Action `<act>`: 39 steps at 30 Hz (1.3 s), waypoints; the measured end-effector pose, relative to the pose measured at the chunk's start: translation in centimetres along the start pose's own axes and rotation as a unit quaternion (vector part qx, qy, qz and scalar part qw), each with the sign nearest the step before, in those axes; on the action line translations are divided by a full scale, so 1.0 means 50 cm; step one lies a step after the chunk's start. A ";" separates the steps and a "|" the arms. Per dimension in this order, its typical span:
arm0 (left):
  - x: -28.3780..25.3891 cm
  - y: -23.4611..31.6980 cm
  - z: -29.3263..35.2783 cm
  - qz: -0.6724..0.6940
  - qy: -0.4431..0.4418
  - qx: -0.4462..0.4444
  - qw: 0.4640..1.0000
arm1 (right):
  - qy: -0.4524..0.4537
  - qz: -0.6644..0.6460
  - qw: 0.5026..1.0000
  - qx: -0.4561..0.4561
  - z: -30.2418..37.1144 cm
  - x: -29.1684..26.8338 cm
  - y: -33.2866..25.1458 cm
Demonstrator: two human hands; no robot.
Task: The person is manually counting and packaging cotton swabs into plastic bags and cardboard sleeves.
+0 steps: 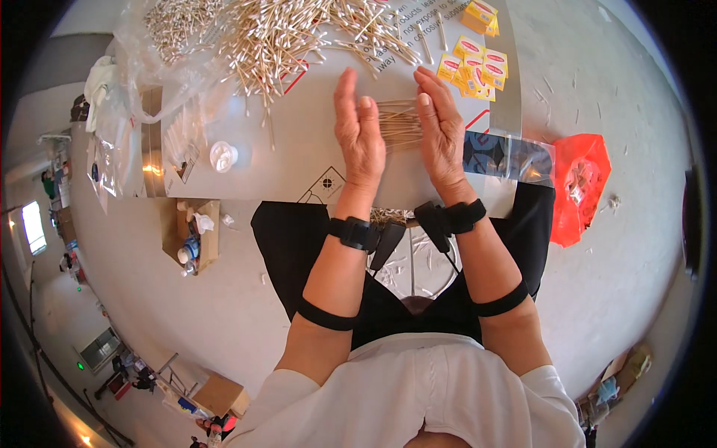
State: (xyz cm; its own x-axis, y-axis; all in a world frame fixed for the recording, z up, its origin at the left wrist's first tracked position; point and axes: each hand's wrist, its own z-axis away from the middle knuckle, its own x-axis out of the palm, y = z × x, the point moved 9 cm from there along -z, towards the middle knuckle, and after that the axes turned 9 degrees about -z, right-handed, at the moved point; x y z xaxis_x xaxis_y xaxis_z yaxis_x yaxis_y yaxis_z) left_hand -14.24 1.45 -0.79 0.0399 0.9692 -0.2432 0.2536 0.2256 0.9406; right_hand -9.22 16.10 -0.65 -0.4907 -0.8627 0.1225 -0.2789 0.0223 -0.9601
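A small bundle of cotton swabs lies crosswise on the grey table between my two hands, its sticks roughly side by side. My left hand stands at the bundle's left end, fingers stretched out and palm turned inward. Facing it, my right hand is at the right end, its fingers also straight. The swab tips are hidden by the palms, so I cannot tell how firmly they touch. Beyond my hands spreads a big loose heap of cotton swabs.
Yellow-and-white small packets lie at the far right. A clear plastic bag and a white round tub are on the left. A clear plastic sleeve reaches toward a red bag. A cardboard box sits below the table edge.
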 end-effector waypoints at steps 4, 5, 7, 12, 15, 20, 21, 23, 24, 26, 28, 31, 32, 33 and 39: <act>0.011 0.001 0.019 0.043 -0.023 -0.044 0.998 | -0.005 -0.076 0.996 0.052 0.018 0.004 0.015; 0.002 -0.008 0.018 0.059 -0.025 -0.045 0.997 | -0.005 -0.076 0.996 0.053 0.018 0.000 0.014; -0.008 0.022 0.014 -0.109 -0.051 0.044 0.992 | 0.049 -0.194 0.972 0.123 0.023 -0.024 0.033; 0.072 0.061 0.096 -0.492 -0.249 0.130 0.824 | 0.112 -0.272 0.944 0.151 0.038 -0.064 0.032; 0.062 0.063 0.140 -0.482 -0.260 0.107 0.830 | 0.128 -0.288 0.937 0.153 0.058 -0.077 0.031; 0.076 0.059 0.098 -0.499 -0.248 0.148 0.817 | 0.129 -0.271 0.943 0.141 0.063 -0.079 0.020; 0.080 0.062 0.090 -0.499 -0.243 0.165 0.816 | 0.130 -0.271 0.944 0.140 0.063 -0.081 0.020; 0.080 0.059 0.091 -0.492 -0.254 0.160 0.817 | 0.133 -0.277 0.940 0.149 0.064 -0.082 0.024; 0.082 0.052 0.094 -0.486 -0.266 0.155 0.818 | 0.135 -0.277 0.940 0.147 0.064 -0.084 0.026; 0.067 0.055 0.092 -0.453 -0.228 0.162 0.846 | 0.143 -0.295 0.935 0.138 0.064 -0.088 0.029; 0.050 0.061 0.086 -0.421 -0.188 0.164 0.872 | 0.146 -0.289 0.936 0.139 0.059 -0.082 0.019; -0.003 0.057 0.043 -0.233 -0.064 0.095 0.966 | 0.147 -0.247 0.948 0.135 0.053 -0.084 0.018; -0.011 0.055 0.032 -0.233 -0.063 0.096 0.966 | 0.146 -0.210 0.958 0.130 0.049 -0.087 0.016; -0.009 0.050 0.019 -0.283 -0.095 0.098 0.949 | 0.145 -0.210 0.958 0.130 0.044 -0.095 0.016; 0.020 0.085 0.000 -0.364 -0.066 0.200 0.907 | -0.018 0.225 0.974 0.011 -0.025 -0.078 -0.037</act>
State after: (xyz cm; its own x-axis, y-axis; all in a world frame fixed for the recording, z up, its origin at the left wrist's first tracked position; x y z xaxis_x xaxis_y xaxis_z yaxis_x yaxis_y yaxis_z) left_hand -13.13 3.39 2.97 -0.1707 0.5512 -0.8167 0.5884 0.7219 0.3643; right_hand -7.83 20.05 0.95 -0.5305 -0.7848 -0.3204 -0.0235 0.3915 -0.9199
